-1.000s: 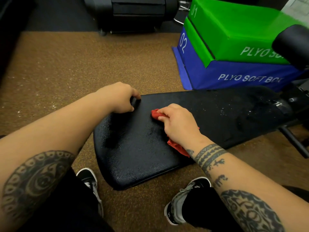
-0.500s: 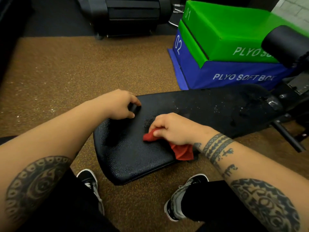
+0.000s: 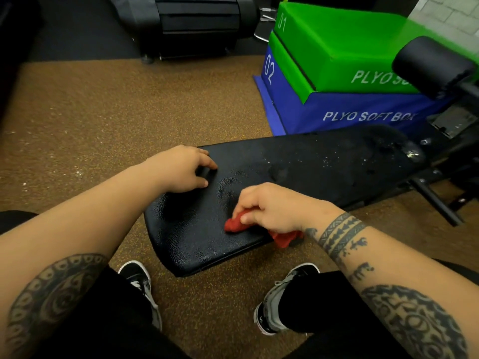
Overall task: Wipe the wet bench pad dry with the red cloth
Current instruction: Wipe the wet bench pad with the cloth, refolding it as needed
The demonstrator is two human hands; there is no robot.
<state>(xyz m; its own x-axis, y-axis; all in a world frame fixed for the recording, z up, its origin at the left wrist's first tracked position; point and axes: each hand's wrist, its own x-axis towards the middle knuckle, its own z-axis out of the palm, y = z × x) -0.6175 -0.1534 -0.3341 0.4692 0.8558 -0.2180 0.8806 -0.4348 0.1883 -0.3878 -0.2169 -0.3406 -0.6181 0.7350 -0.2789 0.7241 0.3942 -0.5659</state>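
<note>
The black bench pad [image 3: 305,167] runs from the near left to the far right, with water droplets glinting on its far half. My right hand [image 3: 272,208] is shut on the crumpled red cloth [image 3: 234,225] and presses it on the pad near its front edge; part of the cloth hangs over that edge under my wrist. My left hand [image 3: 181,169] grips the pad's far left edge, fingers curled over it.
Stacked green and blue plyo soft boxes [image 3: 337,73] stand behind the bench at the right. A black roller pad [image 3: 435,66] and the bench frame [image 3: 440,203] are at the right. Black equipment [image 3: 197,24] sits at the back. My shoes [image 3: 280,304] rest on brown rubber floor.
My right hand has drawn the red cloth from the pad's middle toward its near edge. My left hand has kept its hold on the pad's far left edge.
</note>
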